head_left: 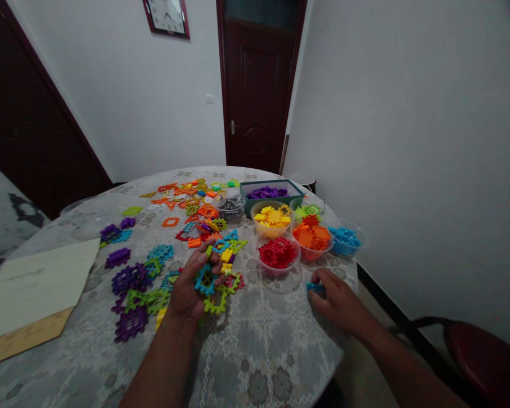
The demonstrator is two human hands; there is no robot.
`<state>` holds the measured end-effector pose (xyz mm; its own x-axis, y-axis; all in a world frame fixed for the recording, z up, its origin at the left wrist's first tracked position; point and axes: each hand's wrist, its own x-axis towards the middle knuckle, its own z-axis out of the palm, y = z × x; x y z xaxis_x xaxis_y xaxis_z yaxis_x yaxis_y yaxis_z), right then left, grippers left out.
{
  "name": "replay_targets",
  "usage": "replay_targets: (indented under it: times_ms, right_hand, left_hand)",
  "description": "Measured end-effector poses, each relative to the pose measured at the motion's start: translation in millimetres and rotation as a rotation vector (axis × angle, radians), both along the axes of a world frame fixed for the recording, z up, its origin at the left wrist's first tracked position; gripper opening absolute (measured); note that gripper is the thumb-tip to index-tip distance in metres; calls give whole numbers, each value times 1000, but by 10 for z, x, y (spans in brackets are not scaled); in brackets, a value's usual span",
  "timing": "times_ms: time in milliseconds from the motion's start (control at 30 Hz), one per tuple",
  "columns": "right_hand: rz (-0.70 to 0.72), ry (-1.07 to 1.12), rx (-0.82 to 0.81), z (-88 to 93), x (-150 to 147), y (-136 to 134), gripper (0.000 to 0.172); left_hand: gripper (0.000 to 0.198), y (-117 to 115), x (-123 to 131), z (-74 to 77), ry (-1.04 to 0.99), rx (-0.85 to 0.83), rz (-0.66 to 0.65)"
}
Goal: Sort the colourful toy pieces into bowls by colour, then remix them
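My left hand (189,283) rests on the round table (255,345) with its fingers curled round a cluster of plastic interlocking pieces; a blue square piece (205,279) sits under the fingertips. My right hand (338,303) lies near the table's right edge, fingers closed on a small blue piece (314,288). Loose pieces in purple (130,280), green (147,299), teal and orange are scattered to the left and beyond my left hand.
Clear bowls hold sorted pieces: red (277,253), yellow (272,218), orange (312,238), blue (344,238), grey (229,205). A green box (272,192) holds purple ones. A paper sheet on a board (34,283) lies at left. A dark red chair (480,345) stands at right.
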<state>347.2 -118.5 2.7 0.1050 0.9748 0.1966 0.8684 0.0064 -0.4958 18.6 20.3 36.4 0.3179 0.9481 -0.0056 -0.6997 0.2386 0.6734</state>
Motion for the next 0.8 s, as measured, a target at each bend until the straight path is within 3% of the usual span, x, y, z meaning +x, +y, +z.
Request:
replay_targets:
  times_ms: [133, 267, 367, 467, 633, 800]
  right_hand:
    - [-109, 68, 98, 300, 304, 62, 16]
    - [-271, -172, 361, 582, 858, 374, 17]
    - [-322, -360, 447, 649, 1227, 695, 14]
    - [-367, -399, 452, 601, 1405, 917, 16]
    - [-353, -341, 507, 468, 1147, 881, 23]
    - [-180, -46, 519, 461, 279, 608, 21]
  left_hand:
    - [46, -3, 7, -10, 10, -1, -3]
    - [46, -7, 18, -21, 18, -3, -9]
    - [45, -13, 20, -9, 26, -1, -18]
    - [48, -13, 8, 0, 23, 7, -31]
    - [63, -32, -3, 11, 68, 4, -33]
    - [71, -74, 39, -17, 147, 2, -28]
